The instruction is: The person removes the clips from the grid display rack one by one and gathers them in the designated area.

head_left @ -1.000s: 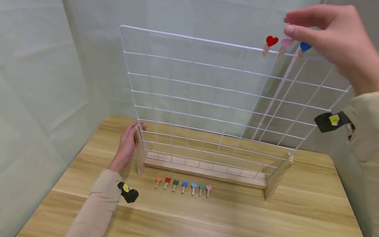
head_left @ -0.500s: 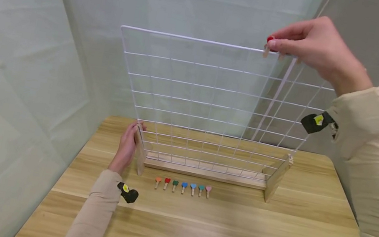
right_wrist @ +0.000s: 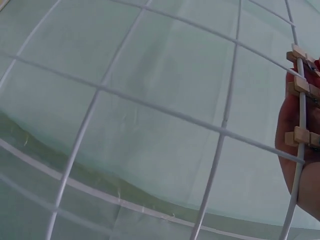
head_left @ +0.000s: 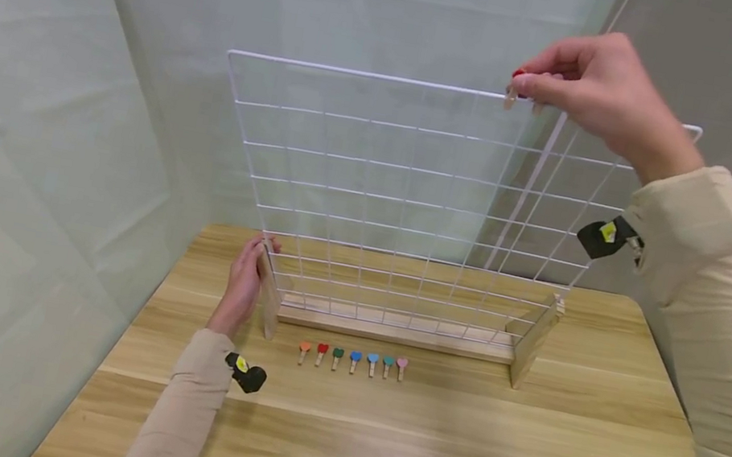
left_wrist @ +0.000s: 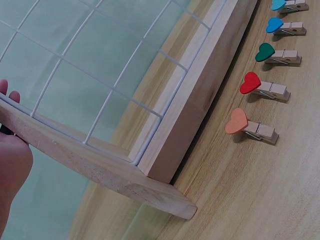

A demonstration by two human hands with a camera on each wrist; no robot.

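Note:
A white wire grid (head_left: 410,187) stands upright in a wooden base (head_left: 392,333) on the table. My right hand (head_left: 522,86) is at the grid's top wire and pinches a red heart peg (head_left: 519,73) clipped there. In the right wrist view, three wooden pegs (right_wrist: 301,86) sit on the wire in front of my right hand (right_wrist: 295,160); their hearts are hidden. My left hand (head_left: 242,284) lies flat against the base's left foot (left_wrist: 100,165), with its fingers straight. My left hand (left_wrist: 10,165) holds nothing.
Several small heart pegs (head_left: 353,359) lie in a row on the wooden table (head_left: 444,455) just in front of the base; the orange (left_wrist: 250,127) and red (left_wrist: 262,86) ones are nearest the left foot. Pale curtain walls close in at the left and back.
My right hand came down from above the top wire and took hold of the red heart peg, now covering the pink and blue hearts. The left hand stayed put.

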